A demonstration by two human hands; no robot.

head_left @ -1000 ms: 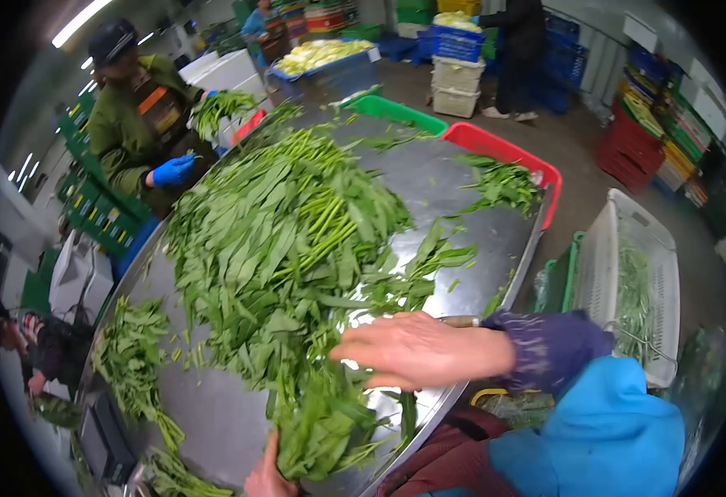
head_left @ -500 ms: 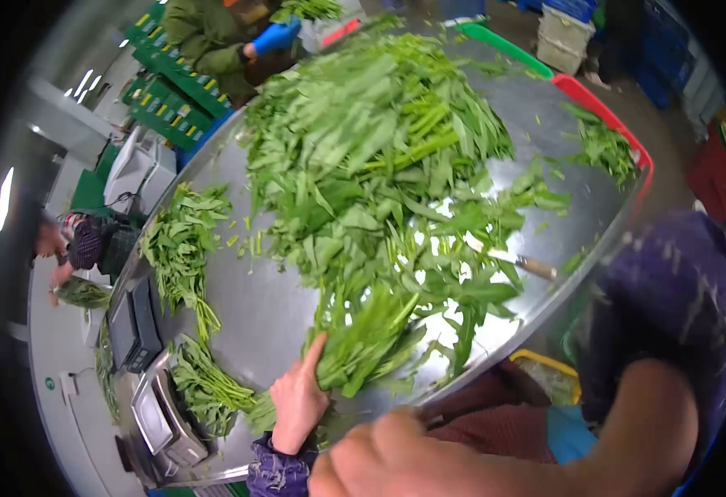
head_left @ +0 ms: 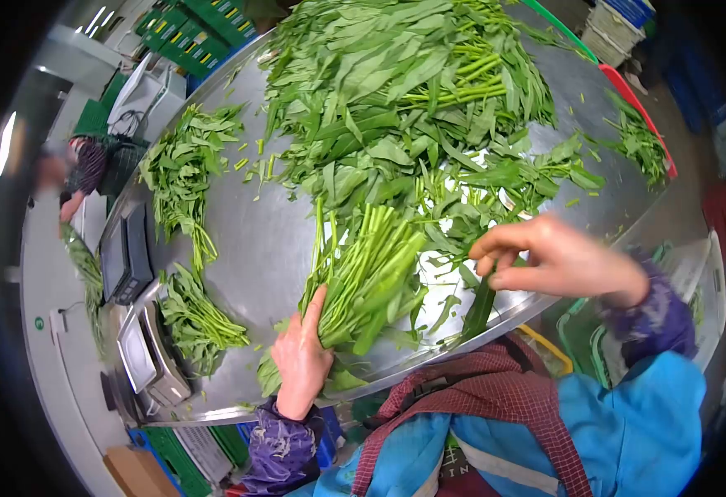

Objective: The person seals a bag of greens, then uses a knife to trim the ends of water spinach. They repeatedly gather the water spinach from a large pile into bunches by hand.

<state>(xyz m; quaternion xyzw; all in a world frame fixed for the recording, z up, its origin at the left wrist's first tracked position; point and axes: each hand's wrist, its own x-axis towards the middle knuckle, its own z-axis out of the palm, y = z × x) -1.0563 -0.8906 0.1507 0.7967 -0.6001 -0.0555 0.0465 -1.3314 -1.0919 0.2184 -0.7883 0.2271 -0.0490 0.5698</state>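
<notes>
My left hand (head_left: pixel 301 360) grips a bundle of green stalks (head_left: pixel 369 277) near the front edge of the steel table (head_left: pixel 255 248), stems pointing up and away from me. My right hand (head_left: pixel 549 261) is over the table's right front edge, its fingertips pinched on a single leafy stalk (head_left: pixel 479 308) that hangs down. A large heap of leafy greens (head_left: pixel 413 108) covers the middle and far part of the table, just beyond both hands.
Smaller piles of greens (head_left: pixel 182 170) lie along the table's left edge, with another pile (head_left: pixel 197 319) beside a weighing scale (head_left: pixel 143 356). A red crate rim (head_left: pixel 641 112) lines the right side. Another person (head_left: pixel 77 170) is at the far left. Green crates (head_left: pixel 193 33) stand behind the table.
The view tilted down toward the table. My right hand came up from the bottom of the view and pinched a stalk at the right edge. My left hand kept hold of the bundle.
</notes>
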